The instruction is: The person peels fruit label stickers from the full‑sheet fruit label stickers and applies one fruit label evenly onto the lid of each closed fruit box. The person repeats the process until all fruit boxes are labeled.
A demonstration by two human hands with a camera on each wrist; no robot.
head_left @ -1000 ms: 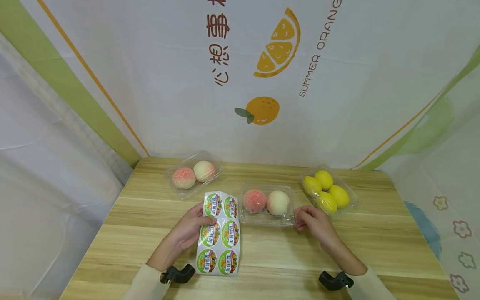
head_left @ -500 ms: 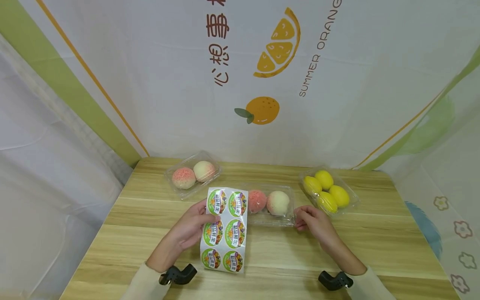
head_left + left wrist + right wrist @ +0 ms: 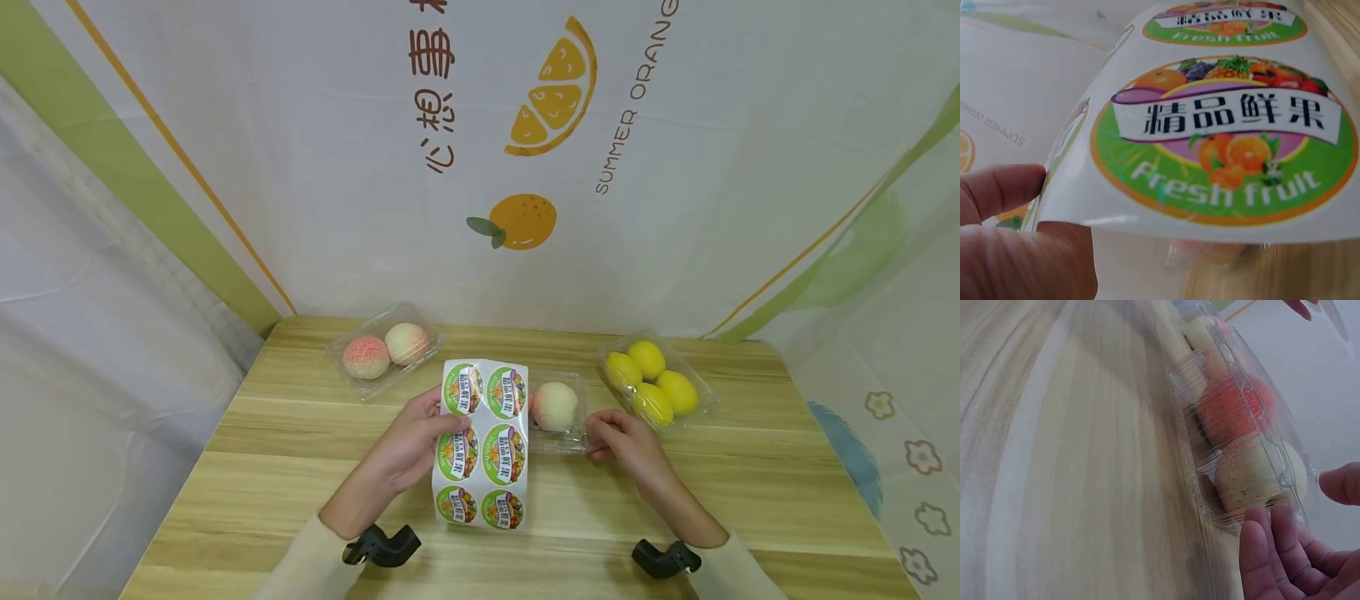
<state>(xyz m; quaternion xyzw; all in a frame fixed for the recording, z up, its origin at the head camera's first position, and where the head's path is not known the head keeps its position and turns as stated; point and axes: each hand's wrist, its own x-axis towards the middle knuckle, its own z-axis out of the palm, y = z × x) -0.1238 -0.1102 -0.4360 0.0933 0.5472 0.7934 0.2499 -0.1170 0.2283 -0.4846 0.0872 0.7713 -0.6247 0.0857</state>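
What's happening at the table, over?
Left grip pinching Fresh fruit sticker sheet. Right grip at right end of nearer peach container. Sheet partly blocks container from head view.

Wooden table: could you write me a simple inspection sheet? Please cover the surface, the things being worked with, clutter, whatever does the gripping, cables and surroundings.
Surface: table with a striped wood grain.
Job's things: sticker sheet, six stickers showing; near peach box, clear, two peaches, partly hidden by the sheet in the head view.
Clutter: nothing seen beyond the far peach box, back left, and the lemon box, back right.
Grippers: bare hands; left hand holds the sheet's left edge, right hand is at the near box's right end.
Cables: nothing seen.
Surroundings: white cloth behind, printed with oranges and lettering.
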